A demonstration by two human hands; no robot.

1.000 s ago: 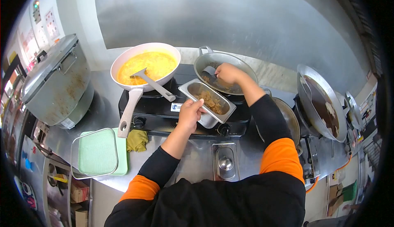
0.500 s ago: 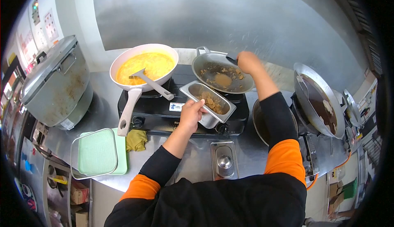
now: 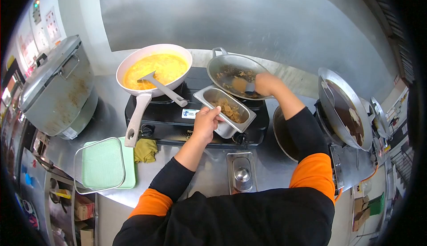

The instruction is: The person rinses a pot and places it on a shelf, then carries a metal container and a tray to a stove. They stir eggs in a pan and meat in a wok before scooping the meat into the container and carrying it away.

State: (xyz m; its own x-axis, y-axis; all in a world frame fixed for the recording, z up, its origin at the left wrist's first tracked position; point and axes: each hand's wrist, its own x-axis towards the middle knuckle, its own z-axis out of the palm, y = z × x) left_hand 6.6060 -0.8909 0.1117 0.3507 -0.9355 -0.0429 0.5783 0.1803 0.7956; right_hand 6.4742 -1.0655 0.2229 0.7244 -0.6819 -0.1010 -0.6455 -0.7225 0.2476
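My left hand [image 3: 208, 122] is closed on the near edge of a steel container [image 3: 246, 120], which is tilted and holds brown chopped food [image 3: 229, 109]. Behind it, a grey pan [image 3: 218, 63] on the stove holds bits of brown food and some liquid. Over that pan's right side, my right hand [image 3: 267, 85] is closed on a spatula [image 3: 250, 88], whose dark part shows beside the fingers. To the left stands a white pan [image 3: 122, 73] of yellow mixture, with a grey spatula [image 3: 162, 88] resting in it.
A black stove [image 3: 178, 128] carries both pans. At the left are a large pot [image 3: 62, 86], a green tray [image 3: 129, 170], a wire basket [image 3: 76, 168] and a green cloth [image 3: 145, 151]. A steel lid [image 3: 242, 175] lies near my body. A large wok [image 3: 327, 108] stands at the right.
My right hand has moved down and slightly left, and the spatula is now lower, inside the grey pan. My left hand still holds the container in nearly the same place.
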